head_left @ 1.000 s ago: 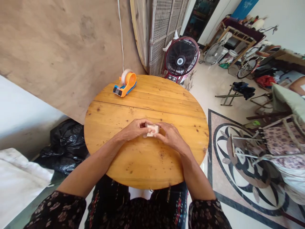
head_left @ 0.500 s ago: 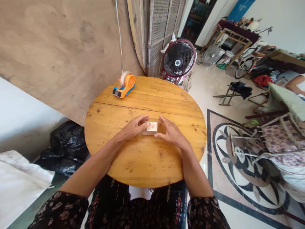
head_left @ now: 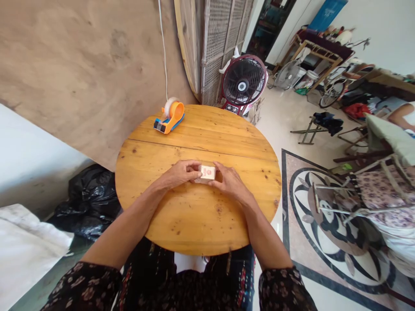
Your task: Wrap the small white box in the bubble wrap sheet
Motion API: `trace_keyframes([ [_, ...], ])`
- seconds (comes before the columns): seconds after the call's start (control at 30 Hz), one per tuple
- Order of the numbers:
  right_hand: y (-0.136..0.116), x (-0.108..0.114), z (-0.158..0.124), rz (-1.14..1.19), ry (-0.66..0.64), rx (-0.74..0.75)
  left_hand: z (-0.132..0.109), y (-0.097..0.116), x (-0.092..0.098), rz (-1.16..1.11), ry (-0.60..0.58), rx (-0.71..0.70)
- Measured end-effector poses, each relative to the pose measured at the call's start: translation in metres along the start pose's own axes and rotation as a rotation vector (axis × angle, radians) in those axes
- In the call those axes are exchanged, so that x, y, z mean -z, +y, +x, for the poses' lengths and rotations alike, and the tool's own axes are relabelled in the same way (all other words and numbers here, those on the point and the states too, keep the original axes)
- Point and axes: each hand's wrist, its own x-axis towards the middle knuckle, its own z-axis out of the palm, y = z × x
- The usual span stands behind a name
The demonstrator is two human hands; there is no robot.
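A small pale box-shaped block (head_left: 208, 172) with a reddish print on its top lies on the round wooden table; it could be a deck of cards, but I cannot tell. My left hand (head_left: 182, 173) grips its left end, thumb at the near corner and fingers behind. At the right end, my right hand (head_left: 229, 182) has its fingertips at the far corner and its thumb at the near one. The fingers partly cover both ends of the block.
An orange and blue tape dispenser (head_left: 170, 115) stands at the back left of the wooden table (head_left: 201, 229). Beyond the far edge is a dark red fan (head_left: 244, 80). A black plastic bag (head_left: 89, 201) lies left of the table. Another person's arm (head_left: 402, 115) shows at far right.
My right hand has closed in from the right onto the block's end. My left thumb has slid off the top to the block's left edge, showing more of the print.
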Motion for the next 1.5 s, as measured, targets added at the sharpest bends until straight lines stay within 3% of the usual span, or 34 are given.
trace_keyframes([
  [0.17,0.002,0.002,-0.003,-0.013,0.000,0.026,-0.001,0.003,0.001,-0.046,-0.026,-0.021],
  [0.33,0.011,0.011,-0.007,-0.001,-0.015,0.013,0.000,-0.002,0.011,-0.064,0.075,0.055],
  [0.47,0.007,0.014,-0.004,-0.020,-0.045,-0.009,0.002,0.000,0.009,-0.022,-0.023,0.150],
  [0.6,-0.003,0.009,0.000,-0.039,-0.039,0.036,0.002,0.003,0.000,0.071,-0.069,0.106],
  [0.93,-0.005,0.012,-0.002,0.022,0.152,0.042,-0.003,0.004,-0.008,0.094,0.053,-0.133],
  [1.1,-0.001,0.007,0.001,-0.031,0.016,-0.006,0.004,-0.006,-0.011,0.267,0.072,-0.140],
  [1.3,0.007,0.011,-0.002,0.015,-0.021,0.000,0.006,-0.010,-0.005,0.283,0.271,-0.123],
  [1.5,0.007,0.008,0.000,-0.038,-0.007,-0.007,0.002,0.000,-0.010,0.161,0.147,-0.060],
])
